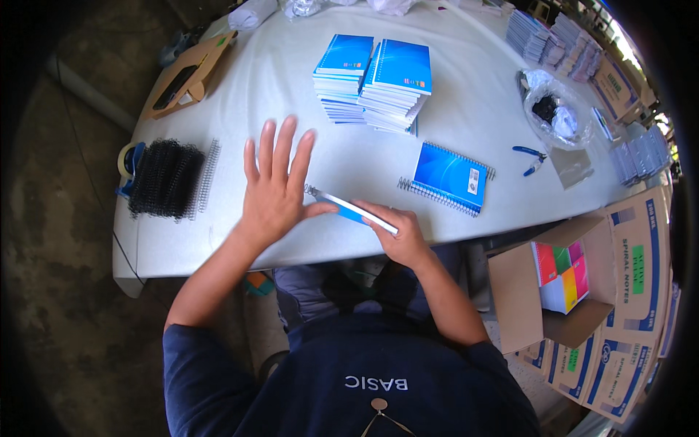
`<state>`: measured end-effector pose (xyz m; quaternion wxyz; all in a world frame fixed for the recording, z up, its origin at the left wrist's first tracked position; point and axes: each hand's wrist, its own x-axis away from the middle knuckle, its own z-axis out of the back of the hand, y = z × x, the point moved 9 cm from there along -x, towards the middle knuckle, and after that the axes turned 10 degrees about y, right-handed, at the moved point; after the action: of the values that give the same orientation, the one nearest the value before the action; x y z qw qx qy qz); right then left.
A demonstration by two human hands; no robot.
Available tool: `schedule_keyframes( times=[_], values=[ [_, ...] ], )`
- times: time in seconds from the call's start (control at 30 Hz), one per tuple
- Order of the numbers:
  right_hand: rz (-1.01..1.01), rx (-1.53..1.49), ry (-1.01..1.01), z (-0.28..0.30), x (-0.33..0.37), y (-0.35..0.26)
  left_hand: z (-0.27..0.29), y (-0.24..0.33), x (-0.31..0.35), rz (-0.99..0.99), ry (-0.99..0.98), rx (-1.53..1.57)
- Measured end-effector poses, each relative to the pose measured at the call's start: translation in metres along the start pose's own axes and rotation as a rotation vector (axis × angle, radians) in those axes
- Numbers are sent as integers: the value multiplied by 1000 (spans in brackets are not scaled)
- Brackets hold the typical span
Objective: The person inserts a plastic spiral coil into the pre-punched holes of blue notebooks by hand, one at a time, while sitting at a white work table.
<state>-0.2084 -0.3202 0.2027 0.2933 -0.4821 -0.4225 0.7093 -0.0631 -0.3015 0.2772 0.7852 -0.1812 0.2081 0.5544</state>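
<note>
Near the table's front edge my right hand [405, 239] grips a blue notebook [354, 212], tilted so its white page edge faces up. A wire spiral coil [311, 191] pokes out from the notebook's far left end. My left hand [272, 195] is open beside it, fingers spread and pointing away from me, its thumb at the notebook's left part; whether the thumb touches it I cannot tell. To the right lies another blue notebook [450, 177] with a spiral along its edge, the wire ends sticking out at both sides.
Two stacks of blue notebooks [397, 69] stand at the back. Black spiral coils [166, 178] and a tape roll [129, 164] lie left, below a cardboard piece [191, 73]. Blue-handled pliers [531, 159] and a plastic bag [561, 116] are right. An open carton [515, 291] holds colourful notebooks.
</note>
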Motion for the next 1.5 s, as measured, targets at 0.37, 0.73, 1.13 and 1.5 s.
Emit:
schedule_keyframes(
  times=[0.37, 0.73, 1.13, 1.5],
  values=[
    [113, -23, 36, -32, 31, -20, -30, -3, 94, 168, 228, 11],
    [108, -27, 130, -26, 38, -9, -65, 62, 154, -86, -133, -5],
    [117, -52, 9, -29, 31, -19, 27, 17, 95, 141, 541, -40],
    [227, 69, 58, -37, 33, -32, 28, -4, 57, 37, 630, 53]
  ],
)
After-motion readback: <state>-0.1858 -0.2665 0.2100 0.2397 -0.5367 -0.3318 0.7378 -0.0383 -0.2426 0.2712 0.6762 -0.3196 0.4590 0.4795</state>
